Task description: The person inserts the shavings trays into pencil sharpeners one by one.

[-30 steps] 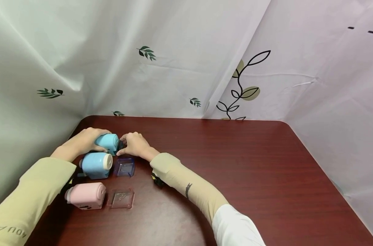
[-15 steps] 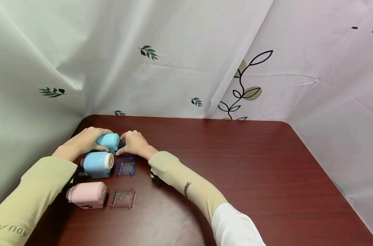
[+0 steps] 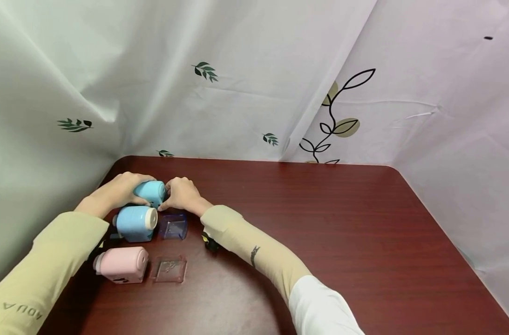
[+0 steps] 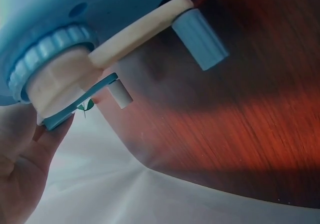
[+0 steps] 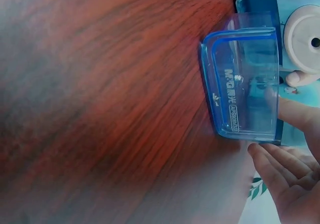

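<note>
At the far left of the table, my left hand point(image 3: 120, 190) grips the teal pencil sharpener point(image 3: 150, 191) from behind and above. My right hand point(image 3: 182, 194) is at the sharpener's front and pinches its small drawer, now mostly hidden by the fingers. A blue pencil sharpener point(image 3: 133, 223) with a cream ring lies just nearer; its clear blue drawer point(image 5: 245, 84) sits out in front of it. Closest to me is a pink pencil sharpener point(image 3: 123, 265), with a clear pink drawer point(image 3: 170, 270) beside it. Cranks point(image 4: 145, 32) stick out of the sharpeners' backs.
The dark red wooden table point(image 3: 321, 242) stretches away to the right. A white patterned curtain point(image 3: 237, 93) hangs along its back and sides. The left forearm passes close behind the blue and pink sharpeners.
The right hand has come slightly closer to the teal sharpener, and the dark drawer between them shows less. The whole scene has drifted a little to the right in view.
</note>
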`<state>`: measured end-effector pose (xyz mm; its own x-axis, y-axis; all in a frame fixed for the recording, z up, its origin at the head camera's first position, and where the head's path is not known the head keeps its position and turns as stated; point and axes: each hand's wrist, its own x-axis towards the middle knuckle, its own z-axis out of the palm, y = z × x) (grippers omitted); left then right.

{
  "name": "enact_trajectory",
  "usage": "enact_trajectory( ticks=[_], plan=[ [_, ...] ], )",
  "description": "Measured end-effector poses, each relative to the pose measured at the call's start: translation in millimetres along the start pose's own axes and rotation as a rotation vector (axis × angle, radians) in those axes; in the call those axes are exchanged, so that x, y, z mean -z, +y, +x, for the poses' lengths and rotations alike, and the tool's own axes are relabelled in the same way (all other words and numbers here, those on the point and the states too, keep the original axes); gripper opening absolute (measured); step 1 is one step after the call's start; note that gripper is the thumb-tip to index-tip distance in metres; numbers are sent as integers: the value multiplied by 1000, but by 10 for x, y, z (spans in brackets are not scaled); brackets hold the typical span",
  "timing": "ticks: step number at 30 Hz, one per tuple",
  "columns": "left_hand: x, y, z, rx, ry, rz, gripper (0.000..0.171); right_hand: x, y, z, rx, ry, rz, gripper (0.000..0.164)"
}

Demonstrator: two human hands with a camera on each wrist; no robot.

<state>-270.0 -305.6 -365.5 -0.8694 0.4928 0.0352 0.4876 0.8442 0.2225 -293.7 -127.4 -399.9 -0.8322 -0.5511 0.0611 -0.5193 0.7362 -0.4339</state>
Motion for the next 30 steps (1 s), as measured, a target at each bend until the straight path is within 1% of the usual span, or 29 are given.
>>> enact_trajectory(
  ticks=[5, 10, 15, 18, 20, 24, 30],
  plan=[
    [4, -5, -4, 0, 8, -1, 60, -4, -7, -6, -2, 3, 2, 47],
    [5, -7, -13, 4, -5, 10, 64, -20, -18, -24, -11, -11, 6, 53],
    [10, -10, -44, -25, -14, -15, 62, -47, -7, -42, 8, -31, 2, 56],
    [4, -22, -71, -44, -11, -24, 65, -51, 14, -44, 17, -30, -1, 59],
    [3, -29, -89, -48, -2, -23, 72, -45, 25, -47, 22, -29, -6, 60],
    [28, -31, -122, -33, 23, -31, 82, -23, 39, -60, 23, -28, -12, 62],
    [76, -1, -129, -11, 61, -46, 80, 16, 45, -98, 27, -9, -25, 62]
  ],
)
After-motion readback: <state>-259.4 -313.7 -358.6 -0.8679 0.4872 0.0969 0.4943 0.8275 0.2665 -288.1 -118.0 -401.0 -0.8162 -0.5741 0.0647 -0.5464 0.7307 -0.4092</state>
